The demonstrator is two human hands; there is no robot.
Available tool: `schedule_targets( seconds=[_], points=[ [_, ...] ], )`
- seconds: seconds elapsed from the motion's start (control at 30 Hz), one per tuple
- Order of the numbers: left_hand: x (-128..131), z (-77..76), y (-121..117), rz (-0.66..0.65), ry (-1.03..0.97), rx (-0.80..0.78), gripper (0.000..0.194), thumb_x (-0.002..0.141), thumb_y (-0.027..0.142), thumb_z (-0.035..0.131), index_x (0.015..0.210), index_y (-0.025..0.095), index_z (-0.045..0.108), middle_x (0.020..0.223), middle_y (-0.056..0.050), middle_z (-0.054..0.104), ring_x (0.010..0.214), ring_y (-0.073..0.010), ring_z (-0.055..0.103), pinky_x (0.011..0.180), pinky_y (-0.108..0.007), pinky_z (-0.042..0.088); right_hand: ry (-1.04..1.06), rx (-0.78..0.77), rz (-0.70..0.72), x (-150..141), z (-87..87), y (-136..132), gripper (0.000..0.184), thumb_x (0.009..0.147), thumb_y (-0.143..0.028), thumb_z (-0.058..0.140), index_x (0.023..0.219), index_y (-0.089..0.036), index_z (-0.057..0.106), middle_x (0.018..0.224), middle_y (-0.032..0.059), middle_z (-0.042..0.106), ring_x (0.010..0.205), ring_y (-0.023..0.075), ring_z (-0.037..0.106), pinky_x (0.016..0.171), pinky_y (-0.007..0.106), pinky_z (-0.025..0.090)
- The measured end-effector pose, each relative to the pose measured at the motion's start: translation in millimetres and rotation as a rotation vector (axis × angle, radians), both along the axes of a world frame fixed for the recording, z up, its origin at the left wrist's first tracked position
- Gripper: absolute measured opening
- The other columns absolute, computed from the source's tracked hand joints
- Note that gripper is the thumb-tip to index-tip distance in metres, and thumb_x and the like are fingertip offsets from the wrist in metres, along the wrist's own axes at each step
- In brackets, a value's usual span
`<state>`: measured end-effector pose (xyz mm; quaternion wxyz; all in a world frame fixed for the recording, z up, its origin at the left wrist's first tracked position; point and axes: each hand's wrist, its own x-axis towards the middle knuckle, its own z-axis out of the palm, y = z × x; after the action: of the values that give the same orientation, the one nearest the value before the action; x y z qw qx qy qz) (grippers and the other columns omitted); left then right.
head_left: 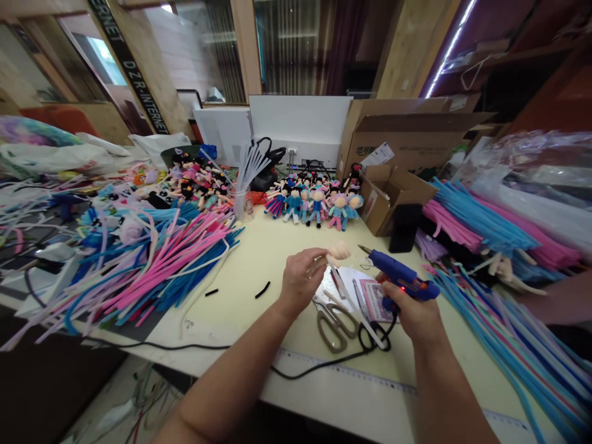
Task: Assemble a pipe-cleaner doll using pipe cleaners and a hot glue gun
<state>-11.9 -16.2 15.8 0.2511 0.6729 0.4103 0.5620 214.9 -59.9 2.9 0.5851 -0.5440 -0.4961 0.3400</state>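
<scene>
My left hand (304, 277) is closed, its fingertips pinching a small fuzzy peach-coloured piece (340, 250) above the table. My right hand (416, 311) is wrapped around the handle of a blue hot glue gun (400, 269) with a small red light on. The gun's nozzle points left toward the peach piece, with a gap between them. Below my hands lie grey-handled scissors (332, 330), a second pair with black handles (366, 338) and a pink printed card (375, 300). These rest on or beside a shiny white sheet (349, 277).
Pink and blue pipe cleaners (185, 253) heap at left; more bundles (494, 216) lie at right. Several small dolls (317, 206) stand at the back near cardboard boxes (398, 135). Glue sticks stand in a clear cup (243, 203). A black cord (185, 346) crosses the front.
</scene>
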Motion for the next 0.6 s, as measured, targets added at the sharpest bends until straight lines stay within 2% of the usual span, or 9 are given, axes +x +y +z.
schedule_targets(
  seconds=[0.2,0.3,0.47,0.6],
  points=[
    [2.9,0.8,-6.3,0.015,-0.083,-0.064,0.028,0.077,0.023,0.066,0.105,0.029,0.067,0.1,-0.004,0.069,0.086,-0.0195,0.058,0.085,-0.034,0.042,-0.044,0.02,-0.002,1.1,0.2,-0.4,0.021,0.07,-0.037,0.072,0.083,-0.02,0.069,0.078,0.0033,0.068,0.067,0.0174,0.062,0.057,0.028,0.051],
    [1.5,2.0,-4.9,0.01,-0.014,-0.02,0.024,0.079,0.021,0.063,0.101,0.029,0.067,0.1,-0.005,0.069,0.092,-0.0206,0.059,0.088,-0.036,0.04,-0.053,0.026,-0.006,1.1,-0.1,-0.2,0.021,0.07,-0.037,0.071,0.082,-0.02,0.07,0.078,0.0035,0.068,0.068,0.0177,0.063,0.058,0.029,0.051],
    [-2.1,5.1,-2.8,-0.024,0.072,0.077,0.024,0.079,0.016,0.061,0.1,0.026,0.066,0.112,-0.008,0.062,0.106,-0.0219,0.056,0.089,-0.036,0.041,-0.044,0.032,0.006,1.3,0.5,-0.5,0.018,0.071,-0.035,0.072,0.082,-0.021,0.069,0.078,0.0026,0.069,0.069,0.0173,0.063,0.06,0.029,0.051],
    [-2.0,7.3,-2.3,-0.038,-0.023,0.041,0.019,0.079,0.02,0.062,0.097,0.024,0.067,0.113,-0.009,0.056,0.105,-0.0202,0.054,0.084,-0.032,0.044,-0.028,0.043,0.043,0.7,2.6,-1.8,0.018,0.07,-0.035,0.072,0.082,-0.022,0.069,0.078,0.0022,0.069,0.069,0.0173,0.063,0.06,0.029,0.051]
  ],
)
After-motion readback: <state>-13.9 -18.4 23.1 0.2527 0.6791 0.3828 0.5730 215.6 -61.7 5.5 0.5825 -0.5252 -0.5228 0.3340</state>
